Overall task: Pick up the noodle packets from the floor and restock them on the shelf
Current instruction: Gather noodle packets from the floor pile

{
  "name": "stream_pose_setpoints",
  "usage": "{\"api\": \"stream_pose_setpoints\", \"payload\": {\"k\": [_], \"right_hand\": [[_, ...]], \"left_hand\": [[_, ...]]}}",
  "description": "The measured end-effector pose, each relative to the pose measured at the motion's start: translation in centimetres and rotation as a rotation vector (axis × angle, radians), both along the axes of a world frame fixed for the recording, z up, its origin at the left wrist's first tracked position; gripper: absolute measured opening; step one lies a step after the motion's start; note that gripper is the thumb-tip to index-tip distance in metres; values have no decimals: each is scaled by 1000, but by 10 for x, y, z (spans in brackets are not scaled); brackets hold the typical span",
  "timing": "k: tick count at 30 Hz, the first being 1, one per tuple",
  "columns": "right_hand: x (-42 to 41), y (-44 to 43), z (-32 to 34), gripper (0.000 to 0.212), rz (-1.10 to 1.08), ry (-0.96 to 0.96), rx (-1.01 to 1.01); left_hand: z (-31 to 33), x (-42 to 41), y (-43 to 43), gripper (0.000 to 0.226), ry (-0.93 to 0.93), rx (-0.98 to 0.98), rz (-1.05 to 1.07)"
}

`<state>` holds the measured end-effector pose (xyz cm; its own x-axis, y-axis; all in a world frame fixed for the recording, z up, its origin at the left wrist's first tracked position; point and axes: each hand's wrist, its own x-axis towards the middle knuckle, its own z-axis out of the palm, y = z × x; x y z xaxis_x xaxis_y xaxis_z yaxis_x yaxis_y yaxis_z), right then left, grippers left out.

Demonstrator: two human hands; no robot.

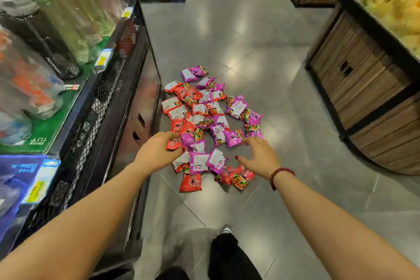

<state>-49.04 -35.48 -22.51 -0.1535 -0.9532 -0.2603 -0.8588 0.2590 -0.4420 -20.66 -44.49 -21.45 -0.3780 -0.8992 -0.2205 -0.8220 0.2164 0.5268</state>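
Fingers of the left hand (156, 152) were curled over a red packet (173, 145) at the pile's left edge, though a firm grip could not be confirmed, while the right hand (259, 158) was spread palm-down, holding nothing, its fingertips by a purple packet (235, 138). Both arms were stretched down to the noodle packets (204, 116), heaped on the floor (272, 52) just beside the foot of the shelf (109, 102). The packets were judged light, crinkly and slippery with brittle contents, best taken across the flat faces or by a sealed edge, not squeezed.
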Motion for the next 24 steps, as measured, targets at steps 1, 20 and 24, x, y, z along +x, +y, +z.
{"api": "stream_pose_setpoints", "payload": {"k": [1, 20, 24], "right_hand": [[-9, -14, -3, 56, 12, -4, 12], [-47, -205, -153, 59, -152, -299, 183], [-51, -227, -234, 60, -230, -396, 232]], "left_hand": [[-4, -8, -12, 65, 0, 12, 9], [-141, -58, -181, 39, 149, 246, 261], [-220, -63, -194, 45, 146, 299, 383]]}}
